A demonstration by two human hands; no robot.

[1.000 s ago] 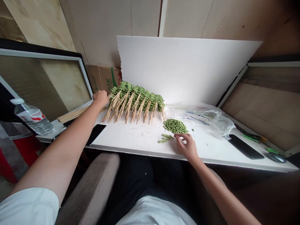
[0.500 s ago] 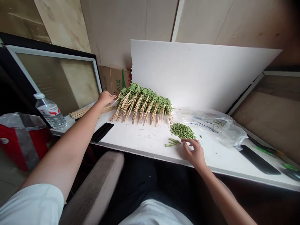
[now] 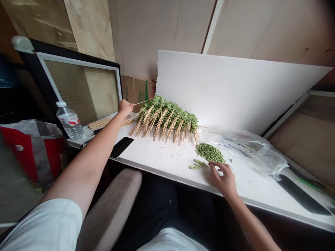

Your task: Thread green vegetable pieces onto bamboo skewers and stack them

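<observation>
Head cam: L hand (image 3: 126,106) clamped on 1 stick (image 3: 139,103); R hand (image 3: 224,177) by green pcs (image 3: 209,152), can't tell grip.

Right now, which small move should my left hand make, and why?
Probably lower the stick gently onto the green pile and release it: the left hand pinches one end, the other end points to the pile's left side, and many similar sticks already jut from that pile.
</observation>
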